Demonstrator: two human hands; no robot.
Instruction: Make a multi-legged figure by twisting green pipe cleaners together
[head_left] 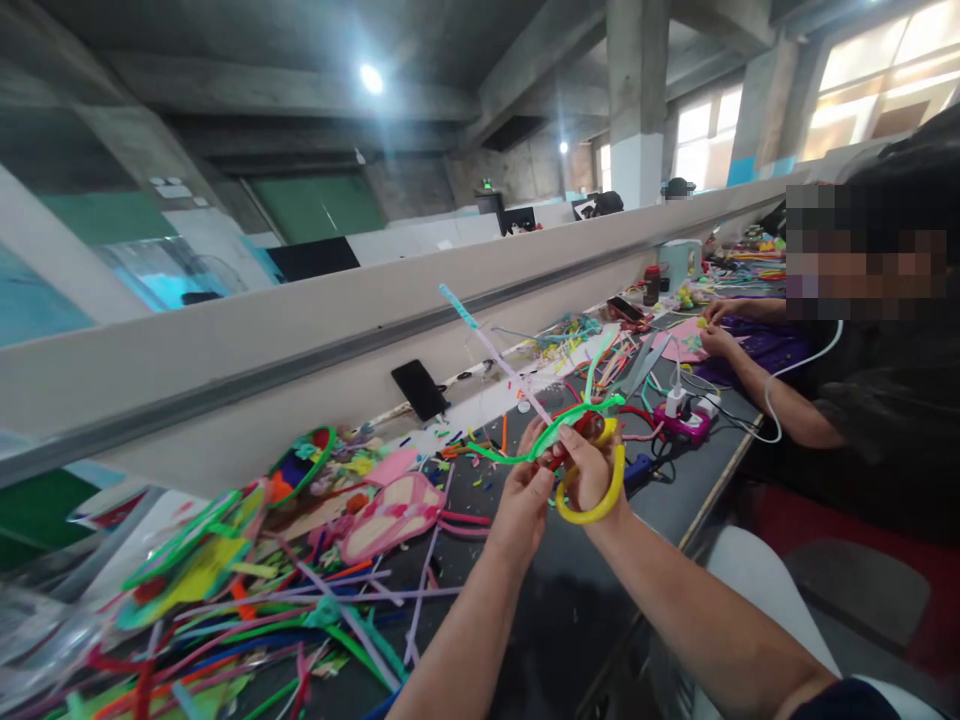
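My left hand is closed around a bright green pipe cleaner, which runs from left to right across both hands. A pale lilac and light-blue stick rises at a slant from the same spot. My right hand pinches the green piece from the other side, and its fingers pass through the loops of yellow-handled scissors. The scissor blades are not clear to see. Something red shows between the hands, partly hidden by the fingers. Both hands are above the dark tabletop.
Loose pipe cleaners and a pink craft piece spread over the left. A phone leans near the low partition. A magenta power strip with cables lies at right, beside a co-worker's hands.
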